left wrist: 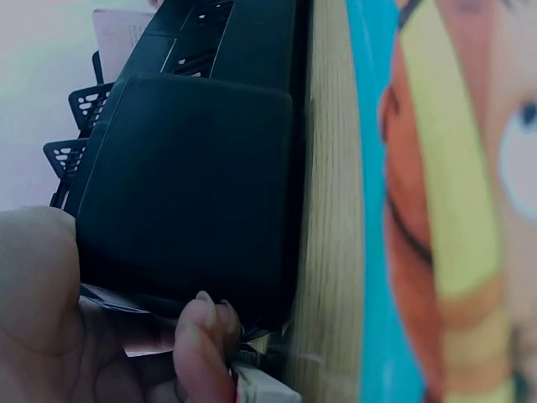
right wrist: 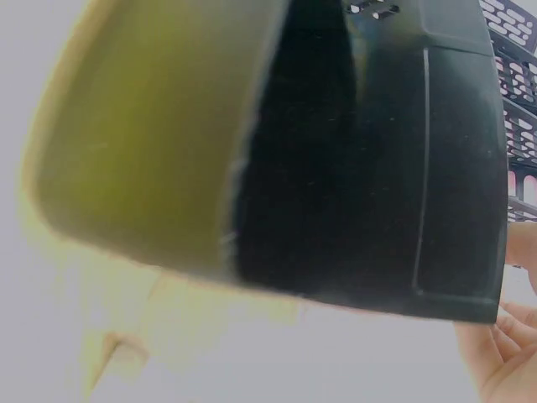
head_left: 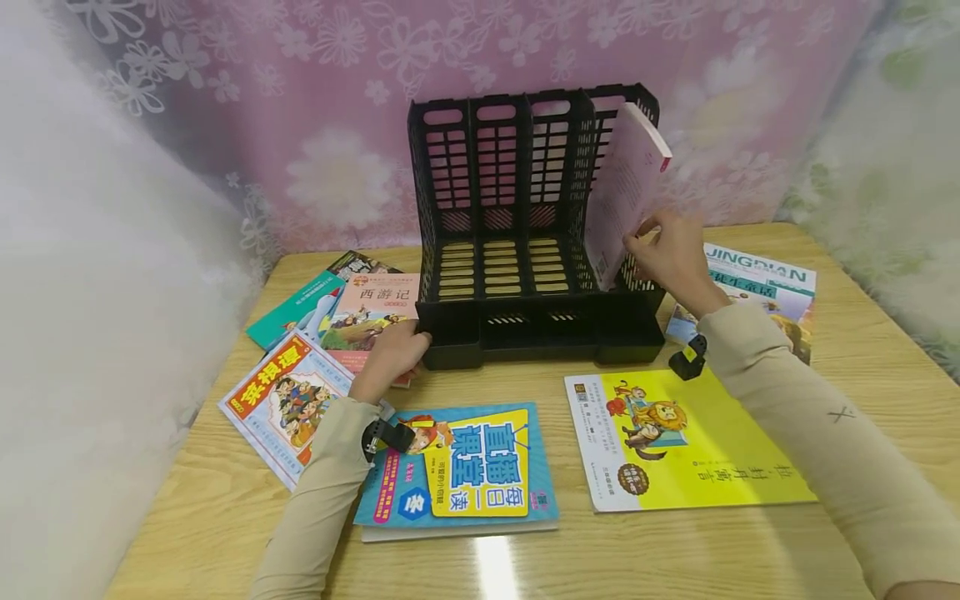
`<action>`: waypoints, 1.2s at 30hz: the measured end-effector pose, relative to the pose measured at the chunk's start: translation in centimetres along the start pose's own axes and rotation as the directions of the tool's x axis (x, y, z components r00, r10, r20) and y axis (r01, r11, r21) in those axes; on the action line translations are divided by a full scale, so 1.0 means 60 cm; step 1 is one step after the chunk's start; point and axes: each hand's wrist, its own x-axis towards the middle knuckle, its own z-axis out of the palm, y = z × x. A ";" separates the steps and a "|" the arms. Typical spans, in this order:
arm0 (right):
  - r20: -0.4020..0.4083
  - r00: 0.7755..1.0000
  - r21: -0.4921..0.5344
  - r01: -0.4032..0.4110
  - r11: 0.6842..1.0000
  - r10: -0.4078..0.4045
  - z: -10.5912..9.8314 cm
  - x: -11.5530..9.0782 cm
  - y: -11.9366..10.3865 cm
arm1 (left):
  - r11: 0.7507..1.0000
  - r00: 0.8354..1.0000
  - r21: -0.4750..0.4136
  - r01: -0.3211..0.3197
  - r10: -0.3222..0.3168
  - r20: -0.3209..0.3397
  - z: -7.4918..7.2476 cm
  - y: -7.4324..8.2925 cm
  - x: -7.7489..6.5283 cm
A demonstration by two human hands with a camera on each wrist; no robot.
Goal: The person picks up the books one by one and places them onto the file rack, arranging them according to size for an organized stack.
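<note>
A black desktop file rack [head_left: 540,321] with several upright compartments stands at the back of the table. In its rightmost compartment a pale pink book [head_left: 622,187] leans upright, its spine edge rising above the side wall. My right hand [head_left: 671,254] pinches that book's near edge between thumb and fingers. At the rack's left front corner, my left hand [head_left: 393,354] grips the frame; in the left wrist view its curled fingertips [left wrist: 201,323] are right at the black corner. The right wrist view is mostly filled by the rack's dark side panel [right wrist: 377,168].
Left of the rack lie overlapping books: a teal one [head_left: 296,308], a pink-orange one [head_left: 367,312] and a blue-red one [head_left: 292,400]. In front are a blue book [head_left: 468,475] and a yellow book [head_left: 712,450]. Another book [head_left: 765,283] lies by the right forearm.
</note>
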 end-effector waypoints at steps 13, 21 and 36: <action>-0.009 0.998 0.029 0.055 0.998 -0.055 -0.001 -0.045 0.007 | 1.000 0.998 -0.002 -0.031 0.031 0.056 -0.013 -0.012 -0.001; -0.053 0.996 -0.013 0.067 0.998 -0.068 -0.004 -0.059 0.010 | 0.999 0.997 -0.023 -0.047 0.048 0.059 -0.012 -0.010 0.001; 0.046 0.986 -0.064 0.160 0.985 -0.157 -0.008 -0.090 -0.012 | 1.000 0.997 0.002 -0.030 0.030 0.069 -0.013 -0.024 0.017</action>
